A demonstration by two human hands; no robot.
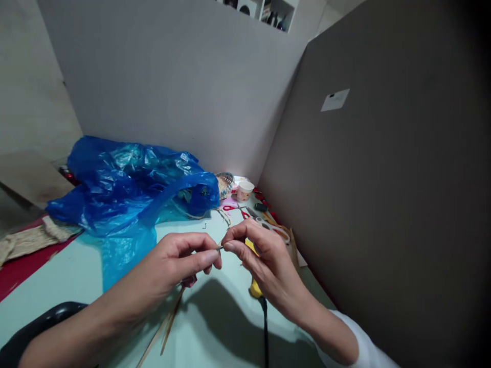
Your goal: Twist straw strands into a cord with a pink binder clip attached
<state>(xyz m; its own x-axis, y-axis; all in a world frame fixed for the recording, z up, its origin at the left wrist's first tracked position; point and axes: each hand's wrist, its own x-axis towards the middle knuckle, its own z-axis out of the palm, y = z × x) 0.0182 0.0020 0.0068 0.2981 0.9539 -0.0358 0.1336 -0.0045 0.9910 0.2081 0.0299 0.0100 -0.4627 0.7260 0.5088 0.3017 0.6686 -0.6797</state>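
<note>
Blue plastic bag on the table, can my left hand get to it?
Likely yes: the left hand is near the blue plastic bag, and nothing visible blocks the way. It is pinching a small thin piece, though, so it may need to let go.

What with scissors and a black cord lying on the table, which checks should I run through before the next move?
1. Thin, slender piece held: ok, between the left hand and the right hand.
2. Yellow tool with black cord clear of the right hand: cannot tell; the hand partly hides it.
3. Red-handled scissors away from both hands: ok, lying beyond them.
4. Crumpled blue plastic bag clear of the left forearm: cannot tell; they overlap in view.
5. White patterned cup upright: ok.
</note>
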